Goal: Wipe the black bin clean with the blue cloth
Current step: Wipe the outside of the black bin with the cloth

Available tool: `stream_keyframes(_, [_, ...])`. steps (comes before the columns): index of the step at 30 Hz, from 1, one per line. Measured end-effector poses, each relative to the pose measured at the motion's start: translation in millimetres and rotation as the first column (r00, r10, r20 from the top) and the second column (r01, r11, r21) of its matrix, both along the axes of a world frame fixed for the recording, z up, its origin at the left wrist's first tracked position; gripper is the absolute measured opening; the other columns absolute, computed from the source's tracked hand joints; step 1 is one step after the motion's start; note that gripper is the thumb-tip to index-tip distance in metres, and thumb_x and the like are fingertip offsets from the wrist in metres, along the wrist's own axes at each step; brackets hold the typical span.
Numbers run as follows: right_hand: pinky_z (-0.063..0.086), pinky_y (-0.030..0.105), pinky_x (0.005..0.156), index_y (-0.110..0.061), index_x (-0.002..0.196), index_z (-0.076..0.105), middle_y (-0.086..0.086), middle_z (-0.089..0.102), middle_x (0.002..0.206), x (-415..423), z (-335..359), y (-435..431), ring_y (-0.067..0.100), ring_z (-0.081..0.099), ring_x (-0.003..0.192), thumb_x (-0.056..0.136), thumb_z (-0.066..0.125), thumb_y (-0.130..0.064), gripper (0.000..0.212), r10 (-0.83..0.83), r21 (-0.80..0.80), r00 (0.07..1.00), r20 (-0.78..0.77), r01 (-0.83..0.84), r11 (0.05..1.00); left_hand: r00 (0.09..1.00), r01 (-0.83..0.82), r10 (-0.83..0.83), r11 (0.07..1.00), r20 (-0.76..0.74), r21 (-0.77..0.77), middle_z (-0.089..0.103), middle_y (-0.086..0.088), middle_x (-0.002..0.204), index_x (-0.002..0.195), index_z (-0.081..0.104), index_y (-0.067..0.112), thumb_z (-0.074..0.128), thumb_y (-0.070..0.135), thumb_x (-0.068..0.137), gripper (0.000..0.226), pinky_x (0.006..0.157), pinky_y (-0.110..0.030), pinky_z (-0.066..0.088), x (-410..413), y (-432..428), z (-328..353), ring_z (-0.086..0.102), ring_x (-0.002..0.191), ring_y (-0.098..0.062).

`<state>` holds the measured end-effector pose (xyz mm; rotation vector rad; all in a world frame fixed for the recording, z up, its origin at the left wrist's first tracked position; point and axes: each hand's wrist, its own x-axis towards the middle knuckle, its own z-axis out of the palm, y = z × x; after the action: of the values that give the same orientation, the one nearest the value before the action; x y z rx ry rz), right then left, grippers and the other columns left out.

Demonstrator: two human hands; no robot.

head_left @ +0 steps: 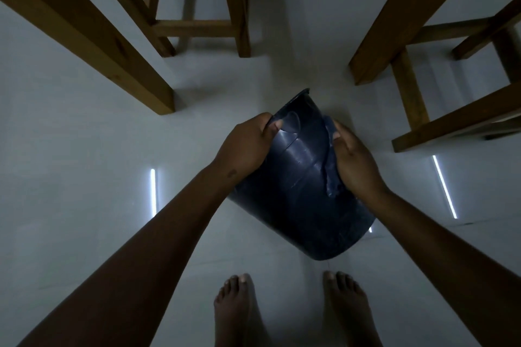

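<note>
Bin: the black bin [298, 177] is held up off the pale floor [70, 149], tilted, its wide end toward the person's bare feet [234, 307] and its narrower end pointing away toward the wooden stool [197, 25].
Left hand: the left hand [248, 144] grasps the bin's left side near the far end, thumb laid across the wall, fingers wrapped round where I can't see them.
Right hand: the right hand [355, 160] presses flat against the bin's right side, with the blue cloth [331, 166] pinned between palm and plastic.
Cloth: only a crumpled dark strip of it shows along the inner edge of the hand, running down the bin's wall; in this dim light it is hard to tell apart from the bin, so its full extent is unclear.
Surroundings: a thick wooden table leg [84, 36] stands to the left and another wooden frame [423, 36] to the right, both well apart from the bin.
Floor: thin bright light reflections [153, 191] streak the tiles either side of the arms.
</note>
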<state>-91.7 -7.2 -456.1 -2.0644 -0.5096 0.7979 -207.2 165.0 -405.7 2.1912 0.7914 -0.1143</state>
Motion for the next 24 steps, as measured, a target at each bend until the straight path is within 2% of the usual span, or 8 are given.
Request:
stream_keyframes(2, [0.026,0.027,0.113,-0.03,0.149,0.028,-0.006,0.031,0.155,-26,4,-6,0.015,0.028,0.143,0.104,0.03,-0.024,0.045,0.087,-0.04,0.975,0.206,-0.08,0.996,1.0,-0.009,0.009,1.0,-0.012,-0.002,0.052,0.009,0.07,0.089,0.051,0.022,0.032,0.041,0.101,0.029,0.061,-0.029,0.037,-3,1,-2,0.054,0.071,-0.016])
stream_keyframes(5, [0.019,0.044,0.118,-0.034,0.15,0.009,-0.005,0.012,0.16,-62,2,-16,0.022,0.009,0.149,0.102,0.026,-0.027,0.052,0.35,-0.21,0.769,0.535,-0.279,0.937,1.0,-0.014,0.014,1.0,-0.009,-0.014,0.055,0.003,0.075,0.089,0.052,0.02,0.034,0.04,0.102,0.03,0.066,-0.029,0.038,-7,4,-3,0.056,0.075,-0.02])
stream_keyframes(7, [0.02,0.053,0.117,-0.036,0.15,0.002,-0.004,0.011,0.16,-77,-1,-19,0.03,0.009,0.149,0.098,0.032,-0.027,0.061,0.469,-0.316,0.651,0.597,-0.347,0.883,1.0,-0.011,0.011,1.0,-0.009,-0.022,0.062,-0.003,0.082,0.093,0.056,0.015,0.035,0.04,0.102,0.034,0.068,-0.032,0.043,-5,4,-3,0.059,0.08,-0.025])
stream_keyframes(12, [0.008,0.048,0.116,-0.026,0.148,0.025,0.0,0.015,0.159,-101,-5,-21,0.037,0.015,0.146,0.085,0.062,-0.029,0.073,0.658,-0.506,0.346,0.668,-0.437,0.744,1.0,-0.024,0.024,0.998,-0.003,-0.05,0.068,-0.008,0.098,0.1,0.06,0.012,0.036,0.04,0.101,0.037,0.078,-0.035,0.049,1,2,-1,0.063,0.088,-0.024])
stream_keyframes(16, [0.01,0.044,0.116,-0.025,0.148,0.027,-0.003,0.019,0.157,-107,-9,-26,0.03,0.016,0.145,0.084,0.056,-0.023,0.07,0.671,-0.516,0.257,0.696,-0.47,0.716,1.0,-0.009,0.011,0.997,0.026,-0.073,0.067,-0.005,0.092,0.099,0.06,0.012,0.036,0.039,0.101,0.036,0.069,-0.031,0.046,2,2,1,0.062,0.079,-0.021])
stream_keyframes(18, [0.013,0.043,0.117,-0.027,0.15,0.019,-0.004,0.016,0.159,-96,-8,-23,0.027,0.014,0.147,0.088,0.046,-0.018,0.069,0.616,-0.448,0.373,0.694,-0.446,0.775,0.999,0.017,-0.015,0.998,0.035,-0.054,0.065,-0.004,0.09,0.098,0.059,0.011,0.036,0.038,0.101,0.035,0.069,-0.031,0.045,4,3,1,0.06,0.08,-0.021])
stream_keyframes(21, [0.019,0.031,0.118,-0.032,0.15,0.009,-0.005,0.017,0.16,-57,-3,-14,0.017,0.018,0.147,0.1,0.039,-0.016,0.06,0.36,-0.261,0.742,0.566,-0.253,0.932,1.0,0.019,-0.019,0.999,0.016,-0.031,0.062,-0.002,0.088,0.101,0.058,0.013,0.035,0.037,0.102,0.033,0.069,-0.03,0.043,4,4,2,0.059,0.079,-0.02])
stream_keyframes(24, [0.033,0.002,0.09,-0.036,0.144,0.036,-0.012,0.049,0.136,-10,9,-10,0.007,0.048,0.119,0.103,0.034,-0.026,0.041,0.037,-0.095,0.994,0.1,-0.027,0.995,1.0,0.009,-0.009,1.0,0.009,-0.029,0.063,-0.003,0.09,0.104,0.059,0.014,0.033,0.038,0.102,0.035,0.069,-0.029,0.042,1,2,1,0.059,0.079,-0.019])
